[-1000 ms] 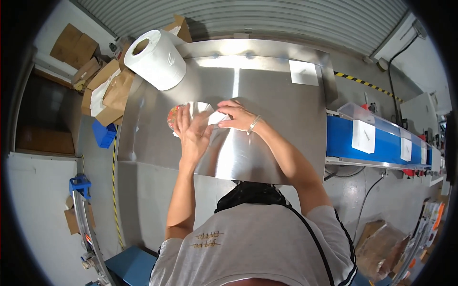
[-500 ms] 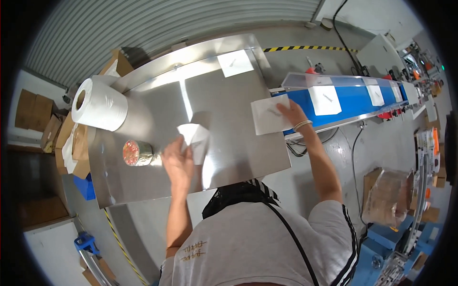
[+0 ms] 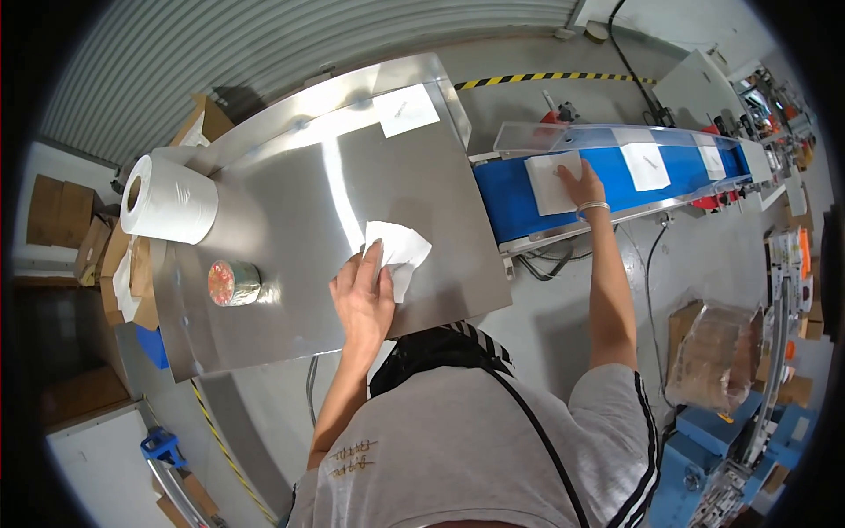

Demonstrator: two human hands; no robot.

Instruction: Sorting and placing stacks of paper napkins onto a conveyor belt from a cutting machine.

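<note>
My left hand (image 3: pixel 363 295) is closed on the edge of a creased white packet (image 3: pixel 407 251), thin and limp, over the metal table (image 3: pixel 290 194). Out to the right, my right hand (image 3: pixel 584 188) grips the right side of a flat, square white packet (image 3: pixel 547 187) at the near end of the blue conveyor belt (image 3: pixel 506 204). Farther along the belt lie another white packet (image 3: pixel 651 178) and a smaller-looking white packet (image 3: pixel 709 162), both with a dark printed mark. A similar white packet (image 3: pixel 406 109) rests at the table's far right corner.
A big white plastic roll (image 3: pixel 180 202) and a short roll of tape (image 3: pixel 236 283) with a red-patterned end stand on the table's left. A clear guard (image 3: pixel 541 137) runs along the belt's far side. Cardboard boxes (image 3: pixel 132 280) stand beyond the table's left edge.
My right hand has carried its packet from the table's right edge onto the belt. My left hand has shifted right with the creased packet. The belt's packets sit farther along.
</note>
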